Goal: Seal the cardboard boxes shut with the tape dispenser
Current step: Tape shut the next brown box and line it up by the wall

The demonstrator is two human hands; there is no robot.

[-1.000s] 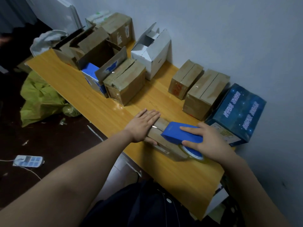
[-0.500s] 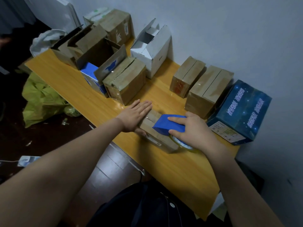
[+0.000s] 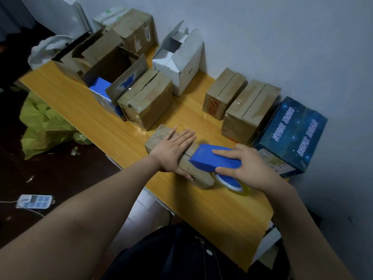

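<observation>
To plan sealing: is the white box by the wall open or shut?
Open. The white box has raised top flaps; its inside shows.

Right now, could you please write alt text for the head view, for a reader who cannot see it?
A person's left hand presses flat on a small box on a table, while the right hand grips a blue tape dispenser against its top. More boxes, some open, stand along the wall.
</observation>
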